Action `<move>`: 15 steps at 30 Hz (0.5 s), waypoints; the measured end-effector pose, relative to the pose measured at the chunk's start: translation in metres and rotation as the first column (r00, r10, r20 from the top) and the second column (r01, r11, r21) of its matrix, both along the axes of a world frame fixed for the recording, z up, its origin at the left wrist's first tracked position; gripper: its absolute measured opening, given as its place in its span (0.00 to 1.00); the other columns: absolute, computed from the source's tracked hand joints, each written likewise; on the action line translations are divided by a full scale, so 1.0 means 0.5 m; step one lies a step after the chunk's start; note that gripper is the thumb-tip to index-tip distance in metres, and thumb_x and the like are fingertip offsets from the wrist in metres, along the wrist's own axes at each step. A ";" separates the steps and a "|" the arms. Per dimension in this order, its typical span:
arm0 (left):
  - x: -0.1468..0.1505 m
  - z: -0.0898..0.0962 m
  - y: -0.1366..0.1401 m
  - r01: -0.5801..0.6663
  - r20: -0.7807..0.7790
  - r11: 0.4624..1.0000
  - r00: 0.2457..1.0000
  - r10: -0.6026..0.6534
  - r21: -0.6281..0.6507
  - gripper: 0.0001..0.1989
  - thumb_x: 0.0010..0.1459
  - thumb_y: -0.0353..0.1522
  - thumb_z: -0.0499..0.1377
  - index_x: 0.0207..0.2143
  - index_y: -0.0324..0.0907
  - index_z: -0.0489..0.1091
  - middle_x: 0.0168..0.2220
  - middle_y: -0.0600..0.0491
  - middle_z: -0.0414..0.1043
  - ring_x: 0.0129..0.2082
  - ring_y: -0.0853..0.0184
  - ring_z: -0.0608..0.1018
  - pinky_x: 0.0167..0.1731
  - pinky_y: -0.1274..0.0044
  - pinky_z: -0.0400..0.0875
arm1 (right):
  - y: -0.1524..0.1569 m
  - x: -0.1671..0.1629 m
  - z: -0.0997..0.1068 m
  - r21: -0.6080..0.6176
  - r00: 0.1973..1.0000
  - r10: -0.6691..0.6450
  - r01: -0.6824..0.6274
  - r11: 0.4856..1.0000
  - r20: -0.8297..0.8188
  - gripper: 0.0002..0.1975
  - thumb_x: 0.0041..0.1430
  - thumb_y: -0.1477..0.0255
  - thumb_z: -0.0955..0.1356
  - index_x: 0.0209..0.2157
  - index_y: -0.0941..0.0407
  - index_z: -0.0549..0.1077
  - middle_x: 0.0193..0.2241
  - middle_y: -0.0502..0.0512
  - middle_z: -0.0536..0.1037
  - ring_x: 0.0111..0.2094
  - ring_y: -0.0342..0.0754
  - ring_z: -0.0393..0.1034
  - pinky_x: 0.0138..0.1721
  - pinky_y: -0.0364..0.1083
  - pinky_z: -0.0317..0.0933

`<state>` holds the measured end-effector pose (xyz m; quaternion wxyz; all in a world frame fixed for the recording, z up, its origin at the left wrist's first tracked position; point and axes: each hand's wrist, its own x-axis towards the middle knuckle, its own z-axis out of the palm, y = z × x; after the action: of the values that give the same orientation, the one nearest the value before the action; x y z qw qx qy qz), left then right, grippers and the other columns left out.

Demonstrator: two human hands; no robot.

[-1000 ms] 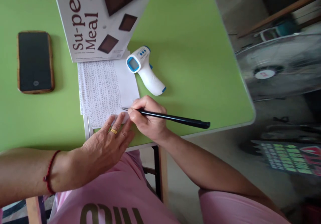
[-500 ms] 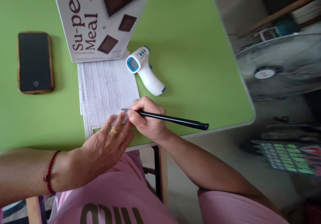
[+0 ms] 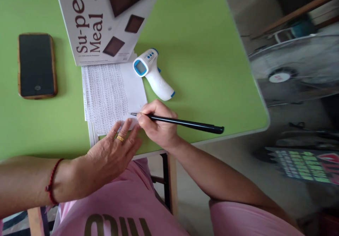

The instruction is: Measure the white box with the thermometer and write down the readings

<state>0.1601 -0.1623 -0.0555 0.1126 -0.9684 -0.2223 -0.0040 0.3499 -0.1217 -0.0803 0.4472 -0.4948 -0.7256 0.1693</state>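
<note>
Between the thumb and fingers of my right hand (image 3: pixel 159 125) is a black pen (image 3: pixel 190 123), its tip at the edge of the written lines. Beneath it lies a white sheet of paper (image 3: pixel 134 91) covered with rows of small handwriting, too fine to read. My left hand (image 3: pixel 115 147), with a gold ring, rests flat on the lower edge of the paper, fingers stretched out and slightly apart. A white and blue infrared thermometer (image 3: pixel 155 75) lies against the sheet's right side, just beyond my right hand.
A white box (image 3: pixel 91 24) marked "Su-per Meal" stands over the paper's far end. On the left of the green table (image 3: pixel 201 52) lies a phone (image 3: pixel 37 65) in a brown case. Off the table's right edge is a fan (image 3: pixel 280 75), with a printed sheet (image 3: pixel 304 165) lower down.
My right hand and the pen have shifted slightly right and away from me, the pen tip moving a little along the paper. The left hand stays in place.
</note>
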 end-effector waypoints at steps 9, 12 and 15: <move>0.001 0.000 -0.002 0.004 0.004 1.000 1.000 -0.004 -0.011 0.27 0.66 0.36 0.51 0.65 0.36 0.60 0.66 0.40 0.59 0.65 0.49 0.64 0.63 0.61 0.61 | 0.001 0.000 0.001 0.010 0.999 0.033 -0.033 0.999 0.000 0.09 0.55 0.76 0.67 0.26 0.52 0.62 0.16 0.41 0.63 0.17 0.38 0.59 0.20 0.40 0.57; 0.000 -0.001 -0.001 0.007 0.009 1.000 1.000 -0.007 -0.011 0.27 0.66 0.36 0.51 0.65 0.37 0.60 0.66 0.41 0.60 0.65 0.49 0.64 0.63 0.61 0.61 | 0.001 0.000 0.001 0.004 1.000 0.007 -0.007 1.000 -0.008 0.09 0.55 0.76 0.67 0.25 0.52 0.61 0.16 0.41 0.64 0.17 0.39 0.59 0.20 0.41 0.58; 0.001 0.000 0.001 0.011 0.012 1.000 1.000 -0.010 -0.019 0.25 0.66 0.35 0.51 0.64 0.38 0.63 0.65 0.42 0.61 0.65 0.50 0.65 0.62 0.62 0.62 | 0.002 -0.001 0.003 0.020 1.000 0.000 0.001 1.000 -0.030 0.09 0.55 0.76 0.67 0.26 0.52 0.62 0.17 0.42 0.65 0.17 0.38 0.60 0.21 0.40 0.59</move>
<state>0.1604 -0.1618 -0.0556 0.1022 -0.9706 -0.2179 -0.0085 0.3494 -0.1208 -0.0790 0.4628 -0.4879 -0.7205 0.1694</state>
